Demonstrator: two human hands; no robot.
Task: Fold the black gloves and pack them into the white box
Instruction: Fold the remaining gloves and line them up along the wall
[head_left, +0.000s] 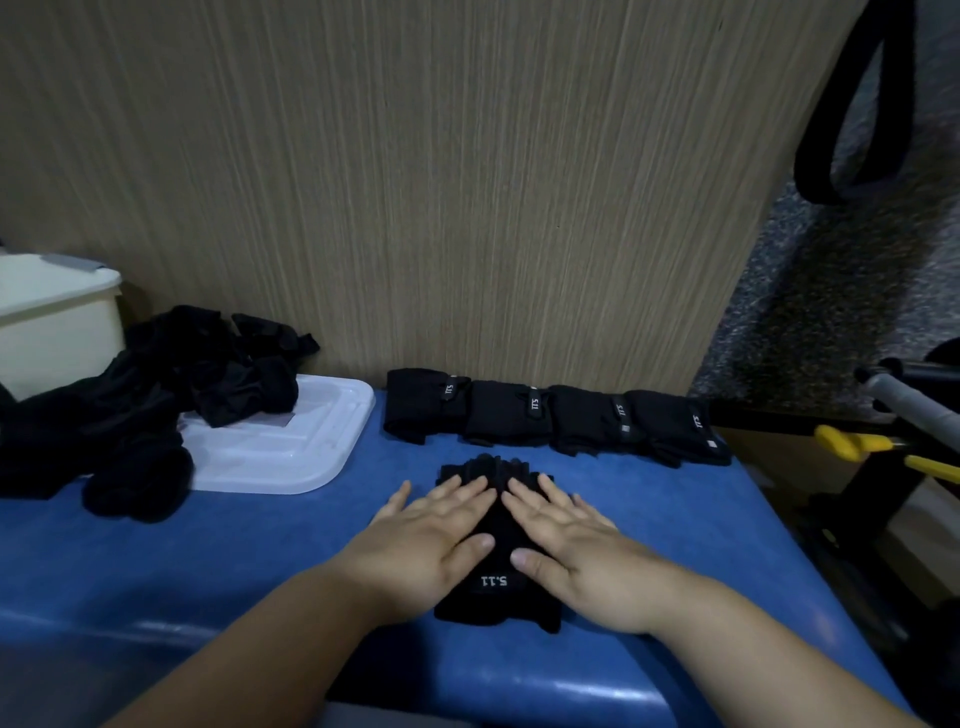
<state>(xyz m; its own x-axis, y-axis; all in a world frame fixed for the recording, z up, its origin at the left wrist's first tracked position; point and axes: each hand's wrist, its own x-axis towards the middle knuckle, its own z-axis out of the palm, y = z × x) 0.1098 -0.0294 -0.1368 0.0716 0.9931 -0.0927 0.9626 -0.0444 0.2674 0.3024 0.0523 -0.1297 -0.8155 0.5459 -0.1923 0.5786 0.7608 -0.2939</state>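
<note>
Item under work: one black glove (496, 592) lies flat on the blue counter (208, 545), near its front edge, cuff toward the person and fingertips pointing away. White "5.11" lettering shows on the cuff end, upside down from this view.

The left hand (441, 535) presses on the glove's left half, fingers straight and spread. Its grip is released, and nothing is clasped. The right hand (566, 540) lies likewise on the right half, grip released, palm down. The two index fingers nearly meet over the glove's middle.

Beyond the hands, a row of four folded gloves (506, 415) sits side by side along the back of the counter, against the wood-grain panel (415, 182). Each shows a small white label.

To the left, a loose pile of black gloves (156, 395) lies unfolded, partly overlapping a white lid (291, 447) that rests flat on the counter. The white box (52, 332) stands at the far left behind the pile, its inside not visible.

Off the counter's right end, a yellow-handled tool (852, 441) is visible.
</note>
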